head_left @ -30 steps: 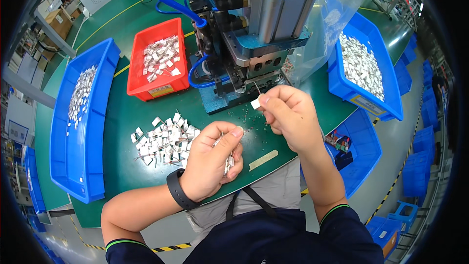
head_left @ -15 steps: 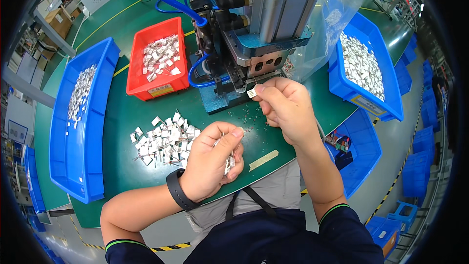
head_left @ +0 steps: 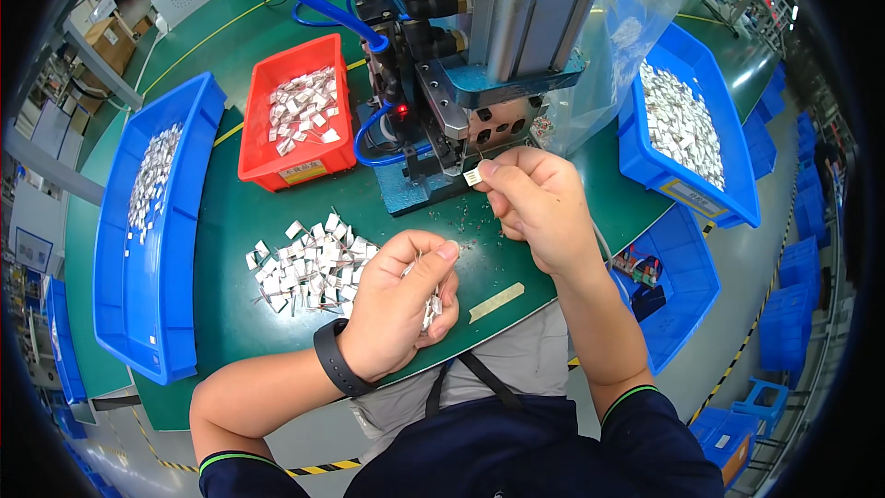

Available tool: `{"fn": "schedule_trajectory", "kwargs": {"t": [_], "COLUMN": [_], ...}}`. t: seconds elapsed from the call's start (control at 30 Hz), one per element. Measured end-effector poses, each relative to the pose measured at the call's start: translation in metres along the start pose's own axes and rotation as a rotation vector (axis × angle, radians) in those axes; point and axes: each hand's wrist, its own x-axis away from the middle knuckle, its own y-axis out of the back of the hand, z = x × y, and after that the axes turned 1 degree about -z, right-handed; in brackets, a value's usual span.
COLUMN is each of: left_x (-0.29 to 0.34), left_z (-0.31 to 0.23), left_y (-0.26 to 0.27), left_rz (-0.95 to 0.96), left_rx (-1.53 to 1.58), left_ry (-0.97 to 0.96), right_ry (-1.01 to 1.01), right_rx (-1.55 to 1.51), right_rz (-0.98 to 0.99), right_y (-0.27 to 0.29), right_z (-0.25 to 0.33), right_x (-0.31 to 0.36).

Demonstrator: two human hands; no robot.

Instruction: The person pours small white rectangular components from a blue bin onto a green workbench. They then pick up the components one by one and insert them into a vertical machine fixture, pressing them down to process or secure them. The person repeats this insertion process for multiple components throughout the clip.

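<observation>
At the far left we see a long blue bin (head_left: 152,249) with a strip of small white parts lying in it, resting on the green surface (head_left: 230,221). Next to it stands a red bin (head_left: 295,115) holding more white parts. In front of that, a loose pile of small white parts (head_left: 309,266) lies on the surface. Our left hand (head_left: 396,309), with a black wristband (head_left: 334,358), is curled closed around a bunch of those parts just right of the pile. Our right hand (head_left: 539,207) pinches a single white part (head_left: 473,175) between thumb and forefinger, right at the front of the metal press machine (head_left: 489,83). At the far right another blue bin (head_left: 687,129) holds white parts.
</observation>
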Motion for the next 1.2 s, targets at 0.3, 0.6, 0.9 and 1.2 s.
{"fn": "schedule_trajectory", "kwargs": {"t": [0.3, 0.6, 0.9, 1.2], "left_x": [0.0, 0.0, -0.001, -0.002], "left_z": [-0.001, 0.001, 0.0, 0.001], "left_y": [-0.001, -0.002, 0.0, 0.0], "left_rz": [-0.011, 0.003, -0.034, -0.009], "left_rx": [0.002, 0.017, 0.053, 0.026], "left_ry": [-0.021, -0.057, -0.021, -0.026], "right_ry": [0.014, 0.065, -0.333, -0.108], "right_rx": [0.098, 0.209, -0.326, 0.057], "right_rz": [0.146, 0.301, 0.32, 0.501], "right_y": [0.001, 0.0, 0.002, -0.01], "right_z": [0.002, -0.005, -0.005, 0.003], "right_x": [0.018, 0.026, 0.02, 0.04]}}
